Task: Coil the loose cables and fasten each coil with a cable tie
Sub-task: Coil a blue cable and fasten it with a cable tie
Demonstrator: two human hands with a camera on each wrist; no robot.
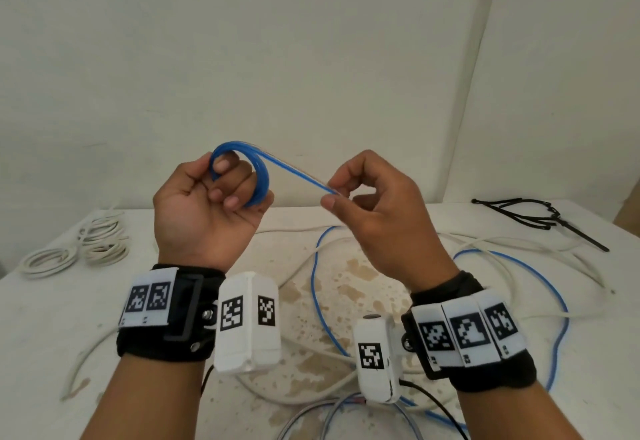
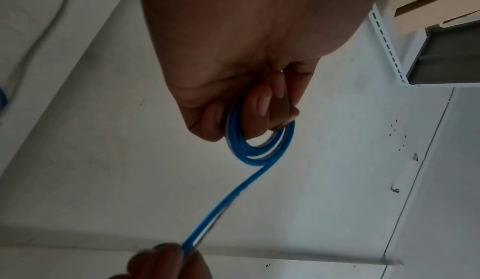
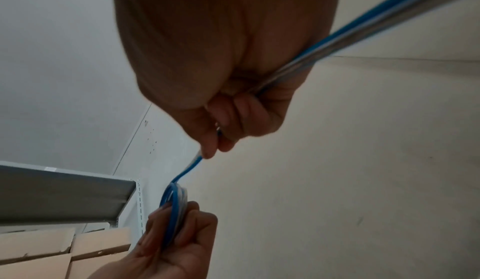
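My left hand [image 1: 207, 204] grips the blue cable [image 1: 294, 171] coil; right hand [image 1: 374, 211] pinches its strand. Only head view shows black cable ties [image 1: 530, 214].

The cable [image 1: 258, 171] coiled in the left hand [image 1: 207, 211] is bright blue with a pale, whitish stripe along it; the length running to the right hand [image 1: 377, 217] shows the same blue and white. The tabletop [image 1: 41, 318] is white, blotched with brown stains [image 1: 349, 276] near its middle. The coiled cables [image 1: 74, 249] at far left are off-white. The cable ties [image 1: 540, 219] at far right are black. Both wristbands [image 1: 166, 315] are black, carrying white tags with black square-patterned markers. The wall [image 1: 277, 41] is plain cream-white.
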